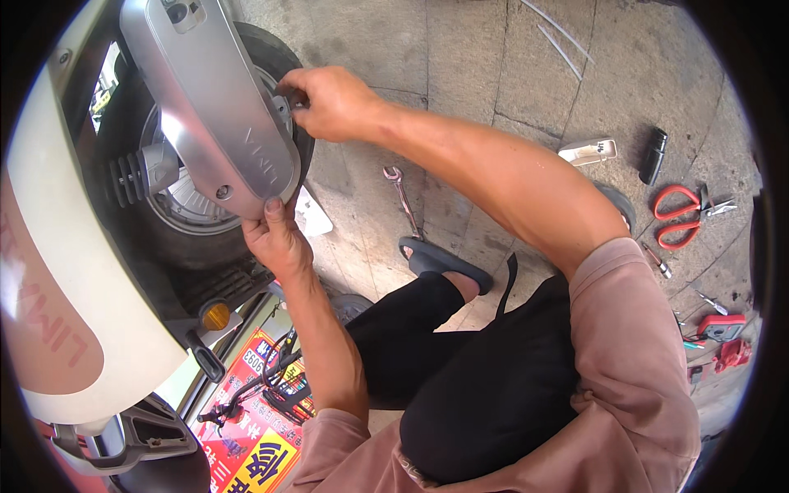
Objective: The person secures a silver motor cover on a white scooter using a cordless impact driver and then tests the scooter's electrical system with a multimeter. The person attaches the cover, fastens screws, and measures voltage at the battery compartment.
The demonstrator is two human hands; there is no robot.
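Grey paving slabs (460, 49) spread beneath the work, their far parts lost in the black fisheye rim. At left stands one white scooter (123, 329), cut off by the frame, with one wheel (187, 205) showing in part behind a long silver cover (218, 99) whose top end runs out of view. The left hand (278, 238) has its grip closed on the cover's lower end — thumb on the outer face, the other fingers mostly hidden. The right hand (333, 103) is at the cover's right edge, fingers curled beside a small metal fitting (283, 107); what the fingertips meet is masked, so I cannot tell whether that grip is clamped on anything. One open-ended wrench (404, 201) lies on the paving, its lower end by one dark sandal (448, 264). Farther right, count two thin white strips (561, 54), one white tray (588, 151), one black cylinder (653, 156), one pair of red-handled scissors (703, 214) and one red multimeter (723, 328) — near it, a red item (731, 355) too small to name. One amber reflector (215, 316) sits low on the scooter, above a red and yellow sign (263, 460) that is partly covered.
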